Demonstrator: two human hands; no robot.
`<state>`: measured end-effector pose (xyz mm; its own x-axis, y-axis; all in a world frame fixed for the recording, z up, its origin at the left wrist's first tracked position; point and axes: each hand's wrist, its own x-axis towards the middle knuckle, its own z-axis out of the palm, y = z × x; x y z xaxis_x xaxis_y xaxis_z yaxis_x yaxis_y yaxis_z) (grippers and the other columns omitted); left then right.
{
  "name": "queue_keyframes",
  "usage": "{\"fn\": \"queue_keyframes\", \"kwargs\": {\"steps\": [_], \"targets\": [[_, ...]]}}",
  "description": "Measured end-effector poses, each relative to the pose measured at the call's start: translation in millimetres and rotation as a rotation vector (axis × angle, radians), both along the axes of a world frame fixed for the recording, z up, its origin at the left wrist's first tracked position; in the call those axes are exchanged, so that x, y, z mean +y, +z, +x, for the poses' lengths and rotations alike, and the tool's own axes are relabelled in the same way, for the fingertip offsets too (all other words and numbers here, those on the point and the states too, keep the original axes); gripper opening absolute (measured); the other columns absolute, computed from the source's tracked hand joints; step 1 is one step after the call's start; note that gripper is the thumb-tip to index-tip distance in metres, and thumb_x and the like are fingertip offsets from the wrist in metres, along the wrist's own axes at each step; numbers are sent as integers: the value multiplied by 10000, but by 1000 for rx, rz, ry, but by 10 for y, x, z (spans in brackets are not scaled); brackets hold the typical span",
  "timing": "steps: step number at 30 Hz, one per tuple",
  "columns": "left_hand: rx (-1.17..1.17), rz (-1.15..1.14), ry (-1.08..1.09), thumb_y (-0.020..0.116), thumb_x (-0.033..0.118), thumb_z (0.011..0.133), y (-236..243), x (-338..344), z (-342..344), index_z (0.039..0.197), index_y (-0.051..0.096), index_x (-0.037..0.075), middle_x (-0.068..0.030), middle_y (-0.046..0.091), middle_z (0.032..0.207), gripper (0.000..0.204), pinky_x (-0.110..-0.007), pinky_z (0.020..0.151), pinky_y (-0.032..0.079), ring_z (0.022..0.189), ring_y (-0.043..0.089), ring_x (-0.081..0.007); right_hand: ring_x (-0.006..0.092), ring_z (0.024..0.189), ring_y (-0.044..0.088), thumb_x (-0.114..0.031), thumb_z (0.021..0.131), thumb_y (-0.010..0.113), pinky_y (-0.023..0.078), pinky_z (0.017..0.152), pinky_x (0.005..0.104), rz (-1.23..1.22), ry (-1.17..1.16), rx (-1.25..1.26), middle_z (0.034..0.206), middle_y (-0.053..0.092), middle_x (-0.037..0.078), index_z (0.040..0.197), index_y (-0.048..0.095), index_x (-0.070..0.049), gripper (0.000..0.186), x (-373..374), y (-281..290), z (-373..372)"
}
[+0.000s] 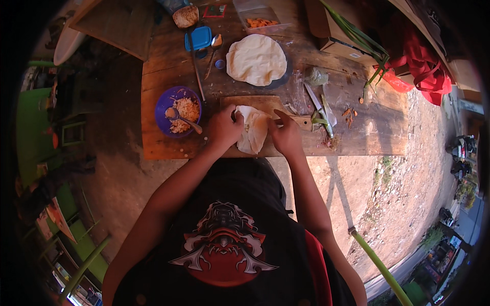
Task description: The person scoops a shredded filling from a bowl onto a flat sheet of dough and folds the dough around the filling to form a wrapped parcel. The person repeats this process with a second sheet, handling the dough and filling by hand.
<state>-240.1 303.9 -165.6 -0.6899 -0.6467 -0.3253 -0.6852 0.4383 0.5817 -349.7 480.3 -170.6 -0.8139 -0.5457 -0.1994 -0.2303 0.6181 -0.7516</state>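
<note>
Off-white wrapper [252, 133] between both hands, near the near edge of the wooden table [375, 145]; long axis runs roughly near to far, slight lean. Key relation: wrapper sits directly right of left hand [226, 126] and directly left of right hand [287, 133]. Both hands at its far half, neither clearly nearer; near end lies free of fingers. Left hand grasps the far left edge, thumb and fingers closed on it. Right hand has bent fingers at the right edge, touching; pinch or just contact, cannot tell. Board [250, 101] shows just beyond the wrapper. Purple bowl [160, 108] left of left hand, crumbly orange-white filling [187, 109] inside, spoon [188, 120] resting in it. Wrapper stack [256, 59] far side, on dark plate [282, 79]. Wooden handle [305, 123] just right of right hand; knife [315, 99] farther right, blade lying near-far, green stalks [326, 108] beside it. Carrot bits [350, 115] right of that.
</note>
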Motion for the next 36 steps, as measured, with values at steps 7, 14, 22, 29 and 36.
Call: {"fn": "queue_keyframes", "kwargs": {"steps": [7,14,22,29,36], "targets": [[63,-11,120,697,366,994,-77,-91,33,1378,618,120,-158,779,1088,462,-474,865,575,1010,749,-375,360,1085,711,-215,869,809,575,933,450,-32,200,383,1231,692,168,1200,753,-81,361,-58,185,130],[48,-66,26,770,347,933,-125,-103,83,1446,571,119,-142,774,1135,596,-468,888,575,1043,742,-369,348,1039,735,-228,843,847,589,894,424,-24,165,227,1137,732,163,1065,748,-59,295,30,221,37],[43,15,6,802,249,879,-152,-134,123,1473,547,131,-147,750,1141,658,-474,907,569,1042,727,-368,346,872,764,-143,864,773,603,805,410,-63,-74,134,1097,772,195,1218,702,-30,378,351,-298,-7],[277,-375,-402,800,127,832,-33,-97,187,1361,654,115,-159,591,1371,549,-474,1060,507,1286,568,-375,362,1093,674,-125,836,770,569,940,448,15,85,442,1180,696,153,1270,718,-98,438,254,113,158],[433,-374,-549,790,66,833,-86,-222,57,1053,747,63,-125,671,1249,225,-476,1047,504,1255,577,-370,373,1192,625,-168,831,804,539,1003,472,27,250,475,1252,672,121,1243,745,-125,418,310,-76,59]]}}
